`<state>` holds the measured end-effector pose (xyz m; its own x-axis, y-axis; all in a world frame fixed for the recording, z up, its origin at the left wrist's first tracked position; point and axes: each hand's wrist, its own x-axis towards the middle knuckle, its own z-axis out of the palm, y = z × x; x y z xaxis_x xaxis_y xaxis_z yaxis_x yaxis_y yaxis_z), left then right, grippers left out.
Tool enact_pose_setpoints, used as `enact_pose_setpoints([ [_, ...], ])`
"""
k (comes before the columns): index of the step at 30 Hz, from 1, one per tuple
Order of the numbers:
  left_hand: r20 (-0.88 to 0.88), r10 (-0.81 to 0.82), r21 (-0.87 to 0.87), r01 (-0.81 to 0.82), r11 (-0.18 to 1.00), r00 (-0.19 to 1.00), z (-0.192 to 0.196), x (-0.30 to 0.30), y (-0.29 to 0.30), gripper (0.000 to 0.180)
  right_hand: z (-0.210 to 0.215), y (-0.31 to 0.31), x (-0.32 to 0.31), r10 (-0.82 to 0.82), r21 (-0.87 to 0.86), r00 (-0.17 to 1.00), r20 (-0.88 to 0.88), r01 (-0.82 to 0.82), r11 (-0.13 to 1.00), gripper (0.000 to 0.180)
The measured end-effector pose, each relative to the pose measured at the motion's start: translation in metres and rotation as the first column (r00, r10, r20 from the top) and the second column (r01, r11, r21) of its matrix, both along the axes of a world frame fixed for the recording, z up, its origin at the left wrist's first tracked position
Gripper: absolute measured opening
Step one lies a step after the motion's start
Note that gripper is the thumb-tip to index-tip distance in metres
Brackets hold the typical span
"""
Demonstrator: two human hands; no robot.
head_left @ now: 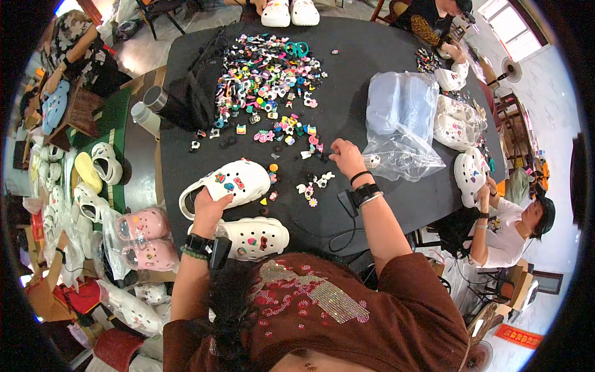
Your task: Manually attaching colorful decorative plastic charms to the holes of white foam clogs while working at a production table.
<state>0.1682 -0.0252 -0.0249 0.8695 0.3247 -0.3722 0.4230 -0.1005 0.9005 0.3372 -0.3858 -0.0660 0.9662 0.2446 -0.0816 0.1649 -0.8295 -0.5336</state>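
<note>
My left hand [211, 206] grips the heel end of a white clog [251, 175], its thumb over the foot opening. Several colourful charms sit in the holes of that clog's upper. Just below it on the black table lies a second white clog [266, 230], also carrying charms. My right hand [348, 156] is over the table beside a loose cluster of charms [313, 147], its fingers curled together; whatever is between them is too small to make out. White and flower-shaped charms [315, 188] lie between the clogs and my right wrist.
A big heap of charms [266, 77] covers the far middle of the table [347, 80]. Bagged blue clogs [401, 102] lie to the right. A black tumbler [164, 102] stands at the left edge, near bagged pink clogs [149, 239]. Other people handle clogs around the table.
</note>
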Motion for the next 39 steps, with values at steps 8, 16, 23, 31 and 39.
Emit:
enact_pose_setpoints([
  [8, -0.005, 0.082, -0.226, -0.081, 0.971, 0.997, 0.009, 0.015, -0.005, 0.039, -0.021, 0.013, -0.006, 0.050, -0.017, 0.999, -0.004, -0.050, 0.999, 0.035],
  [16, 0.000, 0.092, -0.225, -0.090, 0.970, 0.996, 0.008, 0.011, -0.007, 0.042, -0.015, 0.007, -0.012, 0.076, -0.085, 0.995, 0.067, -0.070, 0.994, 0.018],
  [23, 0.022, 0.083, -0.201, -0.077, 0.976, 0.996, 0.004, 0.008, -0.007, 0.042, -0.020, 0.003, -0.007, 0.064, -0.117, 0.987, 0.147, -0.047, 0.992, 0.011],
  [31, 0.016, 0.093, -0.278, -0.085, 0.957, 0.996, 0.006, 0.011, -0.006, 0.040, -0.019, -0.002, -0.010, 0.053, -0.112, 0.995, 0.083, -0.044, 0.993, 0.011],
  [39, 0.018, 0.098, -0.243, -0.090, 0.966, 0.995, -0.010, 0.010, -0.003, 0.047, 0.004, 0.023, 0.030, 0.057, -0.234, 0.996, 0.072, -0.039, 0.971, 0.016],
])
